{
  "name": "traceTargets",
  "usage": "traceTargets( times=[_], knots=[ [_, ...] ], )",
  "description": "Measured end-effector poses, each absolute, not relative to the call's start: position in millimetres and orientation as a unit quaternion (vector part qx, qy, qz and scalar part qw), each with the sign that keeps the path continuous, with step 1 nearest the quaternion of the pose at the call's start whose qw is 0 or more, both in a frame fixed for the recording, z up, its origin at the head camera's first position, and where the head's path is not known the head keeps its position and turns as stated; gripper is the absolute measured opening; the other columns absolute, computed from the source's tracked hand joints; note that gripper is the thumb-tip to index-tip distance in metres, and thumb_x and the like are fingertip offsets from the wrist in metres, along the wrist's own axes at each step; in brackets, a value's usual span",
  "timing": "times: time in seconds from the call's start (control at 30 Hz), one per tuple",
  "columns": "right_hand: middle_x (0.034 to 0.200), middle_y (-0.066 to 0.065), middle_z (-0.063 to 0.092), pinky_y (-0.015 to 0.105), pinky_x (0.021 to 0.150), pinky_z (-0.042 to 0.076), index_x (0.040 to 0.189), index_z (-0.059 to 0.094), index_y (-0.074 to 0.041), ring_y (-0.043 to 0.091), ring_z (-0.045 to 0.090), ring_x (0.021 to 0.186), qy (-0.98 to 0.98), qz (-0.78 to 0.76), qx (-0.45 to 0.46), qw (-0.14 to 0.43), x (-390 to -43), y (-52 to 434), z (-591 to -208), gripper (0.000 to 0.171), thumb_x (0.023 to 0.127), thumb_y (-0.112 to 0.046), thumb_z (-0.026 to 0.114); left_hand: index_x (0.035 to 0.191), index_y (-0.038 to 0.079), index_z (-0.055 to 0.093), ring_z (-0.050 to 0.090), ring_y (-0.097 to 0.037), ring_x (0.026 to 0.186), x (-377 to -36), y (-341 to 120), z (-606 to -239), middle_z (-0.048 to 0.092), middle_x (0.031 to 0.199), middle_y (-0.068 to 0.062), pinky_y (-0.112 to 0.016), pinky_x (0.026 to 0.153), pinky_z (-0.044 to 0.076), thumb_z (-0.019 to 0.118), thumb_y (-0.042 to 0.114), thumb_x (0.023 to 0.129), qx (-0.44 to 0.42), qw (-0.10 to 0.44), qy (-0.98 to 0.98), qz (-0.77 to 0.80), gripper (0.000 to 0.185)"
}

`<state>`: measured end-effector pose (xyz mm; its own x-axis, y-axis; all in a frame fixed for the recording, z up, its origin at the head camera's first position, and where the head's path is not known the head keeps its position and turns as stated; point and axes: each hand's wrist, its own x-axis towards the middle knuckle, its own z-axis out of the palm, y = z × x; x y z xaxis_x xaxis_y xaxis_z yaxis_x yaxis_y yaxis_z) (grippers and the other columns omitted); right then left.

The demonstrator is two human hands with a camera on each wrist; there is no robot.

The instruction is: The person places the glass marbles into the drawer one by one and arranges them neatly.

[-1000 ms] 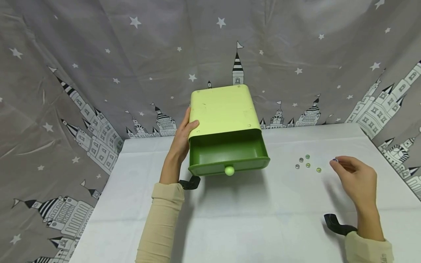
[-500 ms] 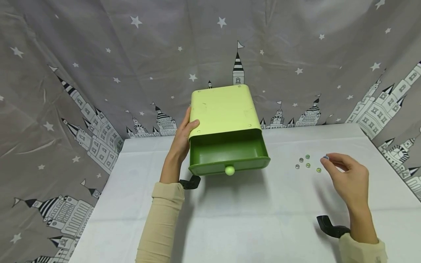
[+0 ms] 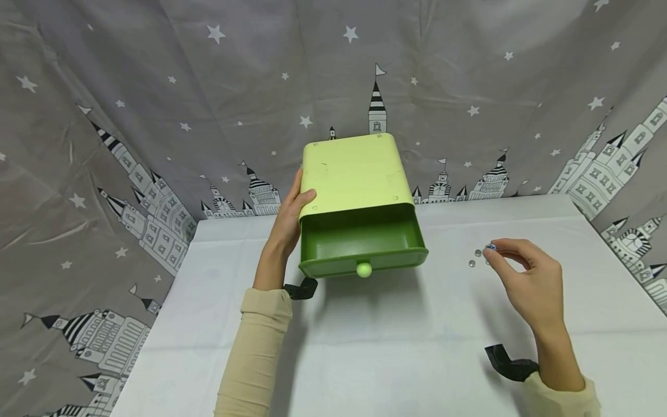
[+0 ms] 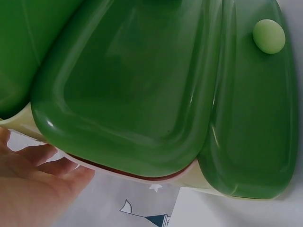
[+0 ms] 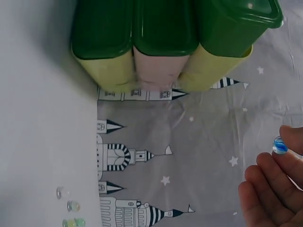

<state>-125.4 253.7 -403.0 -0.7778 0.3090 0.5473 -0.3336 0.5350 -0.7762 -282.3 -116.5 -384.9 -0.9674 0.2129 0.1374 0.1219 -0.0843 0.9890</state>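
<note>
A stacked drawer unit (image 3: 356, 174) with a yellow top stands near the table's back. Its green top drawer (image 3: 365, 250) is pulled out, and the visible part of the inside is bare. Against the unit's left side rests my left hand (image 3: 285, 226), thumb at the top edge and fingers extended along the side. My right hand (image 3: 534, 281) pinches a clear marble with blue swirls (image 5: 280, 145) between thumb and fingertips, raised to the right of the unit. Below it, several clear and greenish marbles (image 3: 472, 263) lie on the table, partly hidden by the fingers in the head view.
The two lower drawers, the middle one in a pink casing (image 5: 158, 68), are pushed in. White cloth (image 3: 385, 359) covers the table. A grey curtain (image 3: 250, 69) printed with castles and stars hangs behind and at both sides.
My right hand has moved left with the blue-swirled marble, from beside the loose marbles to above them. The left hand and drawer unit have stayed in place.
</note>
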Motion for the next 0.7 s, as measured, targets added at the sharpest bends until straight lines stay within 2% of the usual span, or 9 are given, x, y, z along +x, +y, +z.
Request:
traceTargets(
  times=[0.23,0.47,0.7],
  knots=[
    [0.094,0.011,0.071,0.012,0.077,0.047,0.094,0.074,0.003,0.0,0.064,0.086,-0.799,0.503,0.025,0.329,-132.5,240.3,-392.9,0.013,0.082,0.007,0.075,0.16,0.032,0.01,0.005,-0.004,0.146,-281.7,-117.6,-384.6,0.009,0.162,0.016,-0.035,0.117,0.016,0.054,0.032,0.099,0.12,0.028,0.681,0.722,0.075],
    [0.094,0.015,0.07,0.015,0.08,0.046,0.095,0.074,0.005,0.0,0.063,0.087,-0.796,0.507,0.06,0.324,-137.6,220.5,-381.1,0.012,0.083,0.006,0.074,0.16,0.029,0.008,0.003,-0.004,0.146,-281.5,-117.1,-385.2,0.007,0.162,0.016,-0.034,0.117,0.015,0.054,0.031,0.1,0.123,0.028,0.682,0.721,0.076],
    [0.094,0.013,0.071,0.018,0.084,0.045,0.095,0.074,0.004,0.002,0.061,0.092,-0.801,0.502,0.083,0.315,-141.5,204.0,-376.8,0.011,0.084,0.004,0.075,0.16,0.029,0.009,0.003,-0.004,0.147,-282.4,-116.7,-385.9,0.007,0.162,0.016,-0.036,0.117,0.013,0.054,0.033,0.1,0.125,0.023,0.689,0.713,0.075]
  ],
)
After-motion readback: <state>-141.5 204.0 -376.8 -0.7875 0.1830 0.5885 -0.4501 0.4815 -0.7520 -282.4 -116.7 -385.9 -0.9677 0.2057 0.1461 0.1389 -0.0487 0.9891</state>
